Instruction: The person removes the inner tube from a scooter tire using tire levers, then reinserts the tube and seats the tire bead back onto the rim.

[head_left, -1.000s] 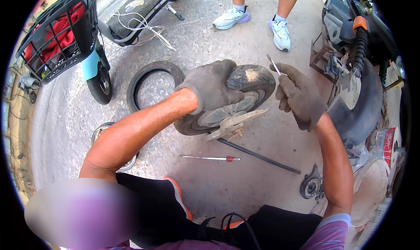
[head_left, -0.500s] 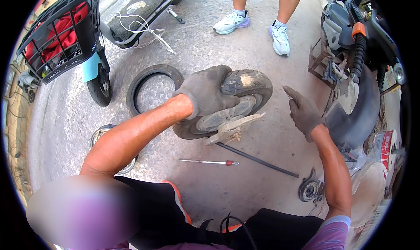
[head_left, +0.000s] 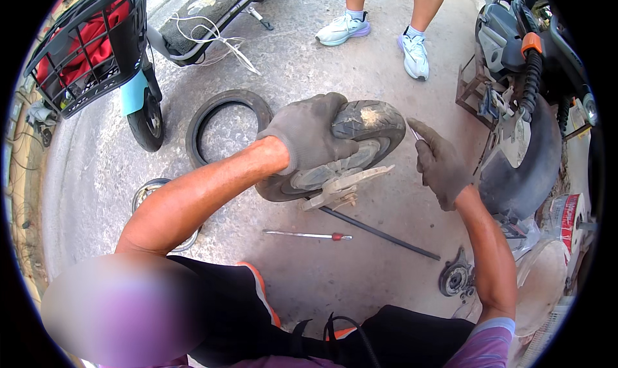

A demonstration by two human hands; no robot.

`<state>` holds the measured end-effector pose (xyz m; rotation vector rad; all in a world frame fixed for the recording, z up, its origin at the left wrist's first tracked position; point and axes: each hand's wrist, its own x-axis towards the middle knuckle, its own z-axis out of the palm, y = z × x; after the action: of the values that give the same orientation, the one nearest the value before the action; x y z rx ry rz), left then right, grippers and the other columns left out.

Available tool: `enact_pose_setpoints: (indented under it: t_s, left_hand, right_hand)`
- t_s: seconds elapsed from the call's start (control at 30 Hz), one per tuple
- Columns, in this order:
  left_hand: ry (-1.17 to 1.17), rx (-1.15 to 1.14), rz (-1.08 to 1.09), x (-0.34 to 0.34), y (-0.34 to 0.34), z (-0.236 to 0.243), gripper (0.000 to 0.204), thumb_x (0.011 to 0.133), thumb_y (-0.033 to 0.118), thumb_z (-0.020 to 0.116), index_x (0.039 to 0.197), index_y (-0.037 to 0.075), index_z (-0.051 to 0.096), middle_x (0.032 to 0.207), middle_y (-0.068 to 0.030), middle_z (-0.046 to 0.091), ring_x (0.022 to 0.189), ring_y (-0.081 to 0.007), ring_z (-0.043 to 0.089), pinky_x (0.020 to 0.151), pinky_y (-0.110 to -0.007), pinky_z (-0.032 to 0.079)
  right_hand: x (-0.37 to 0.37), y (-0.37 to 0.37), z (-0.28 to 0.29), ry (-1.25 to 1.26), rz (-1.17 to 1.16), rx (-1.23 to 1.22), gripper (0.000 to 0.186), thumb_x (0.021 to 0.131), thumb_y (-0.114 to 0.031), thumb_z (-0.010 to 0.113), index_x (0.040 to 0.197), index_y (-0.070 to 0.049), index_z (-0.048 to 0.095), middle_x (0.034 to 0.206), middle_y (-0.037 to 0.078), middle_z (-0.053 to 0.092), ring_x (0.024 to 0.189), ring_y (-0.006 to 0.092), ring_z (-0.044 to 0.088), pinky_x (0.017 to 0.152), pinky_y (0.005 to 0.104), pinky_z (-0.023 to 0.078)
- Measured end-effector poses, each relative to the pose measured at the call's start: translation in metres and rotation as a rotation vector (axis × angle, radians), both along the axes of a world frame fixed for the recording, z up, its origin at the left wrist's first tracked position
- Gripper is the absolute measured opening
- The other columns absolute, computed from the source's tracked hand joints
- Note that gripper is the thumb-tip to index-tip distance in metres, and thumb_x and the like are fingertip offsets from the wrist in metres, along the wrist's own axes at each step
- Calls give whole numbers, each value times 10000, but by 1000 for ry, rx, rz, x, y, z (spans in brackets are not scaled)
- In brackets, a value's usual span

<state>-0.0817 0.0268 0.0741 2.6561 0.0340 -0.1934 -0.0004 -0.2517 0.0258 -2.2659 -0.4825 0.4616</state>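
Note:
My left hand (head_left: 315, 133), in a grey work glove, grips a small scooter wheel (head_left: 368, 122) by its black tyre. The wheel is tilted, its tread scuffed with a pale patch on top. A pale metal bracket (head_left: 347, 185) sticks out from the hub on the side nearest me. Just right of the tyre is my gloved right hand (head_left: 443, 165), its index finger stretched toward the tread. Its other fingers are curled round a thin shiny piece (head_left: 417, 136), mostly hidden by the glove. A gap separates this hand from the tyre.
A loose tyre (head_left: 196, 127) lies behind my left forearm. On the ground nearer me are a red-handled screwdriver (head_left: 308, 235), a dark rod (head_left: 386, 235) and a round metal part (head_left: 456, 279). Scooters stand left and right; a person's shoes (head_left: 414, 56) are ahead.
My right hand has moved slightly left, nearer the tyre, and turned so that a shiny sliver shows by its index finger. My left hand still grips the wheel.

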Motion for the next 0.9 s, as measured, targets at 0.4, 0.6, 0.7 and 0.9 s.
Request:
enact_pose_setpoints:
  t_s: [0.4, 0.6, 0.7, 0.9]
  left_hand:
    - [37, -8, 25, 8, -8, 9, 865, 779, 513, 813, 1459, 17, 615, 1239, -266, 753, 1164, -412, 738, 1036, -460, 564]
    - [68, 29, 61, 8, -11, 16, 862, 778, 521, 813, 1439, -1, 630, 1234, -272, 755, 1155, -406, 745, 1025, -449, 572]
    - [-3, 6, 4, -1, -8, 4, 844, 787, 501, 810, 1435, -9, 624, 1221, -279, 756, 1165, -403, 744, 1037, -440, 570]
    - [43, 5, 63, -4, 0, 10, 818, 796, 491, 804, 1423, -1, 621, 1243, -271, 749, 1167, -396, 742, 1029, -467, 569]
  right_hand:
    - [-24, 34, 24, -241, 263, 77, 511, 1073, -140, 564, 1583, -174, 553, 912, 273, 729, 765, 427, 726, 729, 505, 562]
    - [-14, 32, 5, -470, 251, -21, 499, 1083, -147, 543, 1576, -223, 563, 919, 261, 735, 781, 424, 727, 786, 500, 589]
    - [34, -57, -44, -226, -124, -324, 479, 1097, -145, 521, 1570, -204, 566, 962, 255, 751, 799, 427, 730, 792, 506, 585]
    - [-23, -16, -2, 20, -124, 8, 462, 1130, -172, 502, 1587, -191, 566, 728, 66, 623, 636, 137, 638, 585, 337, 576]
